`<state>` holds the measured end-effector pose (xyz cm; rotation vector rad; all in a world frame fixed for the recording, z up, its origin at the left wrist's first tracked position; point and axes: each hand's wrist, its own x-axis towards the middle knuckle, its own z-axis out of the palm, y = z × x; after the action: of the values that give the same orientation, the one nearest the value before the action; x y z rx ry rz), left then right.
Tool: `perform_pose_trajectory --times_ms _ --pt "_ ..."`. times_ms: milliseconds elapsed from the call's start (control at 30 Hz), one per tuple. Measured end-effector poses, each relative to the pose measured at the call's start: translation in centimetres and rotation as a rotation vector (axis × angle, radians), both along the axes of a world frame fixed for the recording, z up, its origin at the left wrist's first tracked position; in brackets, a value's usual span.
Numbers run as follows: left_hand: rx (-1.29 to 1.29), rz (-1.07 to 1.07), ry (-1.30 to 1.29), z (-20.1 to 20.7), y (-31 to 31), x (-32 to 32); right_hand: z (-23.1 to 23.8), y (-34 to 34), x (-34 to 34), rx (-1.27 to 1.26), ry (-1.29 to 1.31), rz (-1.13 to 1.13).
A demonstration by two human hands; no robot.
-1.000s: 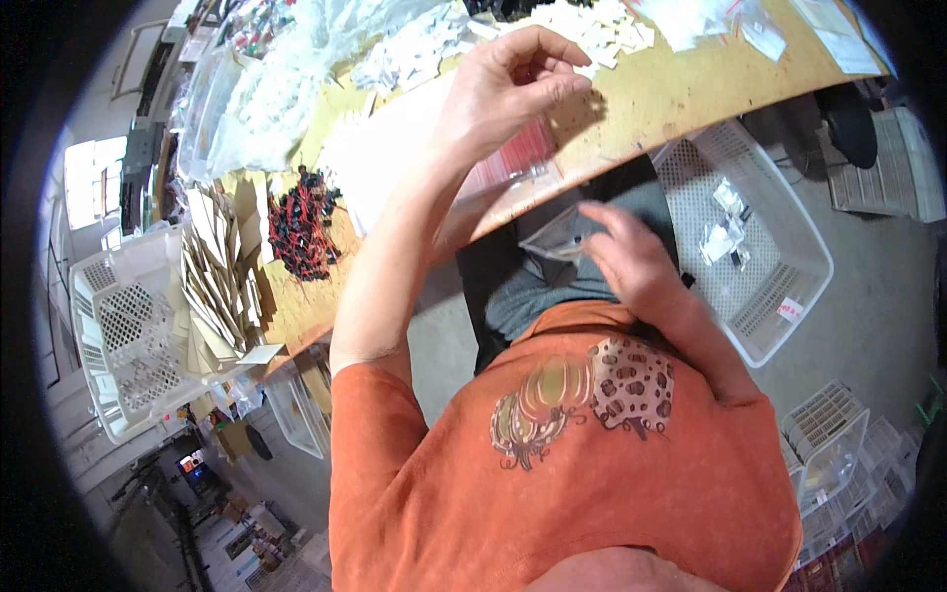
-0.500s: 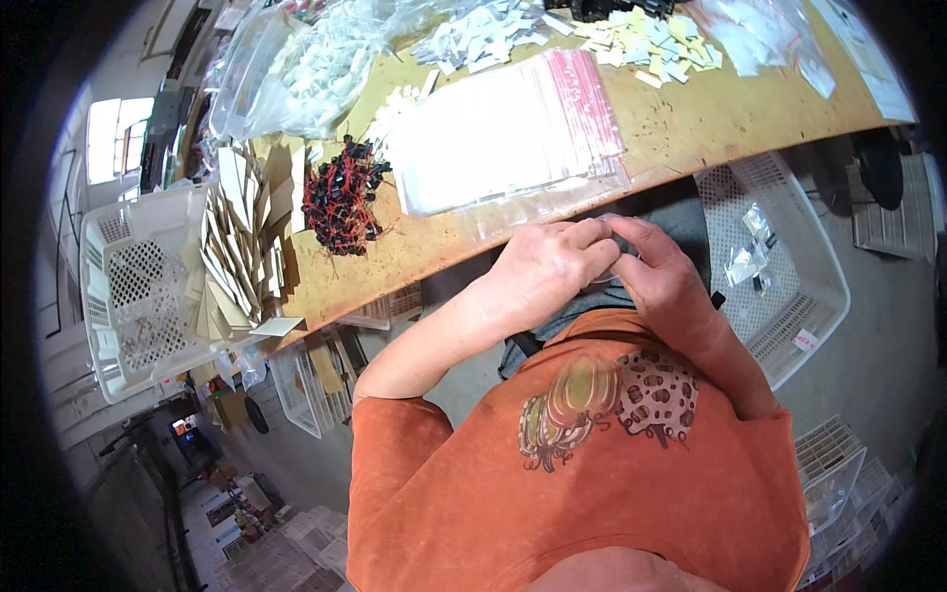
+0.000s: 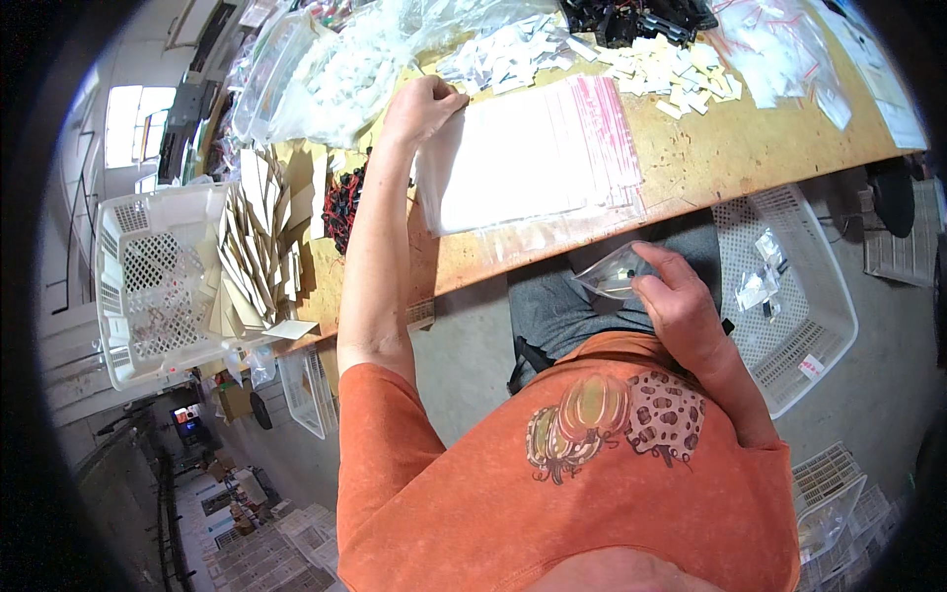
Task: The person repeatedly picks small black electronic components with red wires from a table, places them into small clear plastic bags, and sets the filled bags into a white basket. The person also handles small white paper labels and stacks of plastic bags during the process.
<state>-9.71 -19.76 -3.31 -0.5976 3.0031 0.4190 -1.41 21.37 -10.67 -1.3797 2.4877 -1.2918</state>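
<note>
Down onto a wooden table [image 3: 710, 143] now, and straight to the bag stack [image 3: 518, 153], red-lined along its right end. Reaching with the left hand [image 3: 422, 111] to the stack's upper left corner, fingers curled in, tips close together; cannot tell whether around anything. Over to the right hand [image 3: 681, 301], below the stack's right end: pinching a clear bag [image 3: 604, 276] between thumb and fingers, out over the lap [image 3: 557, 321], with something dark showing at it, too small to make out. Left of the stack, part hidden behind the left forearm [image 3: 378, 257], a cable pile [image 3: 343, 212], black and red; farther left, cards [image 3: 258, 247] bunched at a slant beside a white basket [image 3: 146, 261]. Above the stack, loose white pieces [image 3: 508, 54]; to its upper right, yellowish pieces [image 3: 681, 74]. Down to its lower right, a crate [image 3: 824, 316], holding small bagged items [image 3: 758, 286].
</note>
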Motion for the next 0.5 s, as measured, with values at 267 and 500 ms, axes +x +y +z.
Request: perform_pose_trajectory --times_ms 267,500 --pt "0.22 -0.046 0.291 -1.3 -2.5 -2.8 -0.8 0.0 -0.9 0.027 0.001 0.001" --pt "0.339 -0.076 0.201 -2.5 -3.9 -4.3 -1.0 0.0 -1.1 0.024 -0.011 -0.012"
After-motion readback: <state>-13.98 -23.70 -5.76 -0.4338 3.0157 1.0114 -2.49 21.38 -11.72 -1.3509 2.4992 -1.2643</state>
